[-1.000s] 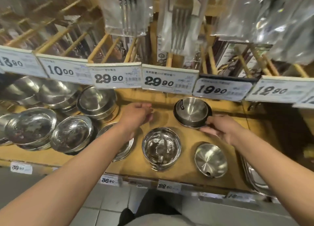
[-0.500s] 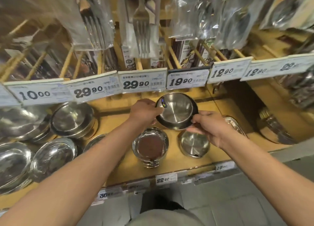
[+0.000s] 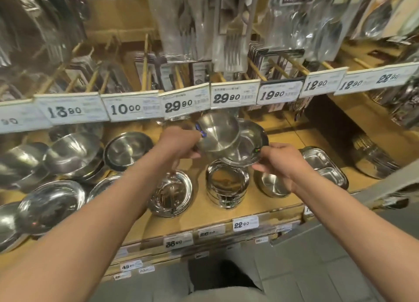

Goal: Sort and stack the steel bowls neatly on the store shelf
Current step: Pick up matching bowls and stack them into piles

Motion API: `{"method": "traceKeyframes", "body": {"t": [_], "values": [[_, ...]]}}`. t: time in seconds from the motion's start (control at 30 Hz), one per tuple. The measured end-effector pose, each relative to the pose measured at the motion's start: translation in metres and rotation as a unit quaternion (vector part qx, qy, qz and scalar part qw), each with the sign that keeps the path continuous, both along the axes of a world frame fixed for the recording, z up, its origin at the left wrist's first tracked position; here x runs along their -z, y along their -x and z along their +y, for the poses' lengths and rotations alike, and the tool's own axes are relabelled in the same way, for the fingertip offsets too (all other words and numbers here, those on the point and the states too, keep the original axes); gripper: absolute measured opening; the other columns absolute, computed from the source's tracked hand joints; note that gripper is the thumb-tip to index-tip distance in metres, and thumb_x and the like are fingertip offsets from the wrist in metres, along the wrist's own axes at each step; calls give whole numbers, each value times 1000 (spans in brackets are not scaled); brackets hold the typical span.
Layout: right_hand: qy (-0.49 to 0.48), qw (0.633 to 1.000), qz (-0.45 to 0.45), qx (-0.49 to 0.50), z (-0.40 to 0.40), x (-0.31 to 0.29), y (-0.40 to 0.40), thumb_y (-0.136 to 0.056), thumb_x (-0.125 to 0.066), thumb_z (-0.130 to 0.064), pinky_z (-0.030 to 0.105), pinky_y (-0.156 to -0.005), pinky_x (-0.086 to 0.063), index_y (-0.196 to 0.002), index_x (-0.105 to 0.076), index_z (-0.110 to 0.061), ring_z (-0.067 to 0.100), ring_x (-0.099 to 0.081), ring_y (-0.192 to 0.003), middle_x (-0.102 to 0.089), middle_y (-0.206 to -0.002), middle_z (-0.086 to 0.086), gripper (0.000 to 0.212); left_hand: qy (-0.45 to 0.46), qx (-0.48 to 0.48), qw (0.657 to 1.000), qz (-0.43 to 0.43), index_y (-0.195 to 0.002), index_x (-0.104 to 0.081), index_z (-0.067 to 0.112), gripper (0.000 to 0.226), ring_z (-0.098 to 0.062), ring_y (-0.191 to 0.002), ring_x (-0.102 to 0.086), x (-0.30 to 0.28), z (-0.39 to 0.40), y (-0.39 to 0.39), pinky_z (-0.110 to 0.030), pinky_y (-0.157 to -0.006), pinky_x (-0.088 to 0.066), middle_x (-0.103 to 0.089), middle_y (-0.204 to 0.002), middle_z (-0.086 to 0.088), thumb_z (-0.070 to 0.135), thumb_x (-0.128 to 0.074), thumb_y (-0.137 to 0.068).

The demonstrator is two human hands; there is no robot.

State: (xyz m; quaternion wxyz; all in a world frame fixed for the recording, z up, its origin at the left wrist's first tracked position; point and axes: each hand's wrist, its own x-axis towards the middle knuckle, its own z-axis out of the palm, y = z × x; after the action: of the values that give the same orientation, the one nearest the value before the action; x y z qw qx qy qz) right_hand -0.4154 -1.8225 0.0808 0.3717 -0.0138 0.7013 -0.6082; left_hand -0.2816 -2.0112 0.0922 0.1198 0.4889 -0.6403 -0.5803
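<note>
Wooden store shelf [image 3: 278,202] runs across the view, set with steel ware under a row of price tags [image 3: 233,96], and bagged forks [image 3: 233,40] hang above. Both hands are raised over the middle of the shelf, each with a bowl. Left hand [image 3: 181,144] is closed on a small bowl [image 3: 216,132], fingers under its near rim; the bowl is tipped so its outside base faces the camera, and a blue sticker shows at its left edge. Right hand [image 3: 280,160] pinches the near rim of a wider bowl [image 3: 246,146], thumb on top beside a small coloured sticker. The small bowl overlaps the wider one at its left side; whether they touch is not clear. Directly below them a stack of straight-walled bowls [image 3: 226,183] stands on the shelf. Just left of it sits a low stack of shallow bowls [image 3: 171,196], and to the right a lone bowl [image 3: 272,183] is partly hidden by the right wrist. Further right lies a divided tray [image 3: 326,170]. Larger dishes [image 3: 51,205] crowd the left end of the shelf, several leaning on each other.
</note>
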Motion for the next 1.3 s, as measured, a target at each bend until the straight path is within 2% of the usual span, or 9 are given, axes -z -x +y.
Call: {"method": "traceKeyframes", "body": {"t": [0.1,0.3,0.47,0.67,0.87,0.93,1.07,1.23,1.3], "values": [[10,1000,-11,13,-6,-5,-13,-94,-61,4,20,-51,-60,-110,-62,6,22,-76,-64,-73,-106,23,16,-35,-27,998,34,-105,-62,-4,20,-23,-60,-75,-4,-14,-26,-23,-47,-58,-74,-90,-20,-4,-64,-85],[27,996,-81,-32,-30,-6,-55,-91,-60,10,23,-54,-61,-134,-47,-1,31,-75,-93,-64,-123,25,46,-99,-48,989,94,-112,-60,10,29,-20,-65,-77,10,-38,-89,-28,-53,-63,-72,-98,-12,-8,-51,-90],[-7,984,-146,-98,-58,8,-98,-95,-52,11,25,-59,-63,-127,-58,6,26,-74,-91,-72,-107,18,33,-126,-102,980,118,-119,-57,13,38,-22,-75,-78,24,-50,-145,-25,-51,-60,-70,-108,-14,-9,-43,-90],[-37,973,-181,-140,-87,46,-146,-97,-49,11,26,-50,-60,-133,-51,6,34,-69,-108,-67,-121,25,36,-145,-176,963,145,-114,-58,11,35,-22,-75,-78,44,-46,-196,-29,-56,-63,-74,-104,-14,-8,-41,-90],[-44,973,-192,-122,-99,77,-168,-98,-52,8,27,-56,-62,-94,-59,-3,24,-69,-92,-69,-94,12,13,-154,-224,953,131,-132,-49,6,47,-25,-74,-78,60,-36,-222,-30,-57,-62,-69,-115,-18,-9,-49,-88],[-50,976,-185,-106,-99,86,-168,-97,-55,6,24,-54,-61,-104,-60,0,24,-69,-93,-67,-101,13,11,-170,-215,951,142,-134,-47,4,48,-24,-73,-78,62,-31,-226,-30,-57,-63,-69,-113,-18,-9,-49,-88],[-58,980,-175,-80,-99,93,-169,-97,-59,2,20,-51,-59,-135,-51,5,21,-70,-88,-63,-120,16,39,-203,-198,947,149,-131,-50,4,45,-29,-84,-77,62,-25,-224,-25,-53,-61,-67,-119,-21,-10,-49,-89],[-71,984,-137,-89,-93,94,-166,-93,-68,-2,21,-60,-61,-136,-52,3,18,-75,-84,-64,-128,17,47,-220,-183,947,146,-129,-51,5,42,-27,-79,-77,63,-20,-215,-25,-52,-61,-70,-110,-19,-11,-50,-91],[-77,982,-136,-108,-86,89,-165,-92,-72,-8,27,-64,-62,-139,-48,2,15,-75,-67,-64,-128,20,53,-224,-172,948,145,-128,-52,4,41,-25,-78,-77,63,-18,-210,-25,-52,-61,-72,-107,-18,-11,-50,-90]]}}
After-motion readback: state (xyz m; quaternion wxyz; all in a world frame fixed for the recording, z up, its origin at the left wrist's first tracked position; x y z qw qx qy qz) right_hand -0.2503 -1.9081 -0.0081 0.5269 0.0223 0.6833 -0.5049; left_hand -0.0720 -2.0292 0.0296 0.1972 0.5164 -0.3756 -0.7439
